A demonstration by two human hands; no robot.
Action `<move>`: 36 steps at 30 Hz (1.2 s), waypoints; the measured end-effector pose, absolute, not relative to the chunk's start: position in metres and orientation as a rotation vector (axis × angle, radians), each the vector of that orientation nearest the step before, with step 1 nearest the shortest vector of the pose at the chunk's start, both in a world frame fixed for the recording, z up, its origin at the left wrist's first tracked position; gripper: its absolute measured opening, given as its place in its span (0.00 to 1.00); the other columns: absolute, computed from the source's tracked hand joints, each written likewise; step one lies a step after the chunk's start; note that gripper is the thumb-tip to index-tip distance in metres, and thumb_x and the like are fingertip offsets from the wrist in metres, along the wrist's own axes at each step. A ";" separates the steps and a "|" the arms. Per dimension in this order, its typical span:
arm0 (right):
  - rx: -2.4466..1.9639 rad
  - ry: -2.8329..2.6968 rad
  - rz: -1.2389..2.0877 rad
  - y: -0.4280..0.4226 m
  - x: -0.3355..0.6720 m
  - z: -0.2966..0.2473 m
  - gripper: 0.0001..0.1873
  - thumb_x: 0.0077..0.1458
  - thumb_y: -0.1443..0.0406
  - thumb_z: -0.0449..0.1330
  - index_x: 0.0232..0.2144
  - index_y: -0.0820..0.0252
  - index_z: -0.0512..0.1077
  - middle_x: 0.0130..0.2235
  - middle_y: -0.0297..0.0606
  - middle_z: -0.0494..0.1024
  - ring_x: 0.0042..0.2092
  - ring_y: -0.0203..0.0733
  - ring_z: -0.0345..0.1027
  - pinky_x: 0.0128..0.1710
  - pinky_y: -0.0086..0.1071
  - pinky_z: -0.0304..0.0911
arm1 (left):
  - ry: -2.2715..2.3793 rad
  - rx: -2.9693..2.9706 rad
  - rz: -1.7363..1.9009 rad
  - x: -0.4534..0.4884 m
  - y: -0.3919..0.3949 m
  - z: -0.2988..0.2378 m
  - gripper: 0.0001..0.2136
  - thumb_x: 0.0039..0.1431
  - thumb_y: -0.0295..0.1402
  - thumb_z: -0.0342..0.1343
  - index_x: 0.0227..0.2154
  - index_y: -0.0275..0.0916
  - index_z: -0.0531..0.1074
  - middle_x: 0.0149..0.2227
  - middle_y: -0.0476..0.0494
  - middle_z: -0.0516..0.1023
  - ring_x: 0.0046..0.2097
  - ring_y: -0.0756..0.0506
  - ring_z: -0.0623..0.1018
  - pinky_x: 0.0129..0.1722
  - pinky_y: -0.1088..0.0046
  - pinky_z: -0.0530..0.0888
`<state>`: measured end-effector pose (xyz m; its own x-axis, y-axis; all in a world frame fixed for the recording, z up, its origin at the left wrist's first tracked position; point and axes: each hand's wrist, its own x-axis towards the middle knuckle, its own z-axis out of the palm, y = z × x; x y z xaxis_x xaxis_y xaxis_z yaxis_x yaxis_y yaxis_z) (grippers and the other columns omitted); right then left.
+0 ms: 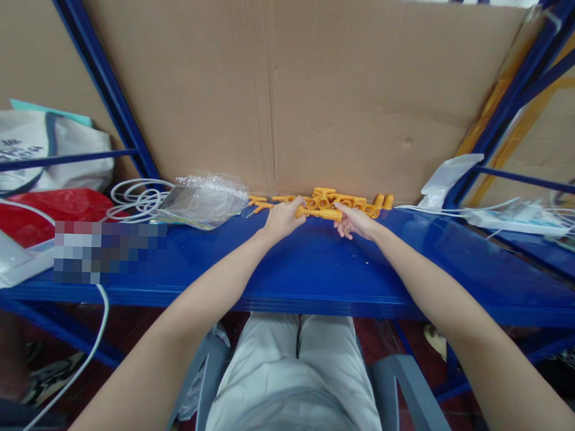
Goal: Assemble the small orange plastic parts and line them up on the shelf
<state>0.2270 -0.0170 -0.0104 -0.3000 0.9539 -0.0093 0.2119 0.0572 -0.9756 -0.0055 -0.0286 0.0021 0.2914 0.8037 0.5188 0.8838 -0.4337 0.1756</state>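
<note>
An orange plastic piece (318, 213), slim in the middle and thicker at its right end, lies level between my two hands over the blue table. My left hand (283, 218) is closed on its left end. At the thicker right end, my right hand (356, 221) grips with thumb and fingers, its lower fingers curled loosely. Right behind the hands is a pile of similar orange plastic parts (324, 199), some with round hollow ends. Two small orange caps (388, 201) stand at the pile's right. More thin orange pieces (259, 205) with small chains lie left of my left hand.
Clear plastic bags (205, 203) and a coiled white cable (134, 201) lie on the blue table (309, 273) at left, near a red bag (42, 213). A cardboard sheet (320, 97) stands behind, between blue posts. White cables and packets (518, 220) lie at right.
</note>
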 end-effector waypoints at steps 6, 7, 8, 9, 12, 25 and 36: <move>-1.079 -1.645 1.267 -0.018 0.236 -0.005 0.21 0.61 0.46 0.64 0.34 0.59 0.72 0.28 0.39 0.82 0.22 0.33 0.71 0.19 0.24 0.66 | -1.585 -2.413 -0.905 -0.006 -0.023 0.001 0.14 0.59 0.33 0.59 0.48 0.42 0.74 0.35 0.44 0.83 0.41 0.40 0.82 0.42 0.68 0.74; -1.052 -1.650 1.244 -0.017 0.237 -0.005 0.18 0.59 0.51 0.68 0.36 0.58 0.73 0.31 0.39 0.83 0.24 0.33 0.73 0.22 0.24 0.68 | -1.592 -2.415 -0.904 -0.006 -0.022 0.001 0.14 0.59 0.33 0.59 0.48 0.42 0.74 0.36 0.43 0.83 0.41 0.40 0.82 0.42 0.68 0.74; -1.030 -1.655 1.218 -0.017 0.238 -0.006 0.16 0.56 0.55 0.71 0.37 0.58 0.73 0.34 0.39 0.84 0.26 0.33 0.74 0.24 0.24 0.69 | -1.600 -2.419 -0.898 -0.006 -0.022 0.001 0.15 0.58 0.33 0.60 0.49 0.41 0.75 0.36 0.43 0.83 0.41 0.40 0.82 0.42 0.68 0.74; -1.016 -1.663 1.197 -0.016 0.239 -0.007 0.15 0.54 0.58 0.72 0.37 0.58 0.73 0.36 0.39 0.84 0.27 0.32 0.74 0.26 0.25 0.71 | -1.610 -2.425 -0.890 -0.006 -0.022 0.000 0.15 0.59 0.32 0.59 0.49 0.41 0.75 0.37 0.42 0.83 0.41 0.39 0.82 0.42 0.68 0.74; -1.016 -1.696 1.166 -0.014 0.239 -0.009 0.15 0.52 0.59 0.73 0.33 0.61 0.75 0.35 0.42 0.84 0.27 0.32 0.74 0.28 0.26 0.71 | -1.632 -2.445 -0.864 -0.007 -0.023 0.000 0.15 0.59 0.32 0.59 0.50 0.39 0.75 0.37 0.41 0.83 0.41 0.39 0.82 0.42 0.67 0.74; -1.036 -1.529 1.335 -0.020 0.227 -0.006 0.22 0.61 0.53 0.66 0.22 0.61 0.72 0.22 0.44 0.80 0.24 0.38 0.75 0.24 0.26 0.75 | -1.613 -2.393 -0.842 -0.005 -0.029 0.000 0.15 0.61 0.32 0.58 0.51 0.41 0.74 0.39 0.41 0.84 0.45 0.39 0.83 0.45 0.67 0.75; -1.114 -1.449 1.426 -0.020 0.226 -0.004 0.21 0.67 0.54 0.60 0.25 0.61 0.72 0.22 0.43 0.81 0.21 0.35 0.73 0.23 0.25 0.73 | -1.658 -2.381 -0.787 -0.003 -0.031 0.001 0.16 0.62 0.31 0.58 0.52 0.42 0.74 0.43 0.41 0.84 0.48 0.39 0.83 0.47 0.67 0.76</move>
